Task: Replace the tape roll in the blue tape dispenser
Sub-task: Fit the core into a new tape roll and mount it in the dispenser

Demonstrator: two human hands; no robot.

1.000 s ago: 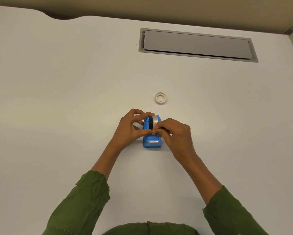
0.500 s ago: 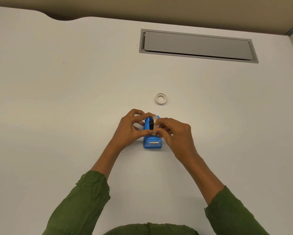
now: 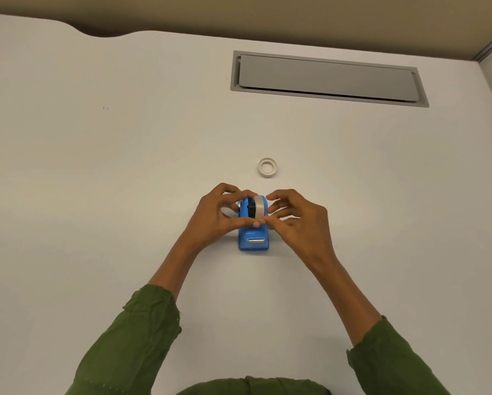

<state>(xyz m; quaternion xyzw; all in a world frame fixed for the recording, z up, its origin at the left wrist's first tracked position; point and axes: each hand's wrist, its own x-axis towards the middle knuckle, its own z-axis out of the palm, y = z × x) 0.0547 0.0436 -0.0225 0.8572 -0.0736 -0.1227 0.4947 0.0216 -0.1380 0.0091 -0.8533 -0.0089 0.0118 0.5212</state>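
The blue tape dispenser (image 3: 253, 241) stands on the white desk with its metal cutter facing me. A white tape roll (image 3: 258, 207) on a black hub sits upright in its cradle. My left hand (image 3: 219, 215) grips the dispenser's left side, index finger over the top and thumb across the front of the roll. My right hand (image 3: 296, 220) is at the right side; its thumb and forefinger pinch at the lower front of the roll, the other fingers spread apart. A second white tape ring (image 3: 267, 167) lies flat on the desk just beyond.
A grey rectangular cable hatch (image 3: 327, 78) is set into the desk at the back right. The desk's far edge (image 3: 96, 35) curves at the back left. Green sleeves cover both forearms.
My right hand's fingers have drawn back from over the roll to the right, so the white roll now shows in the cradle. The left hand and dispenser have stayed put.
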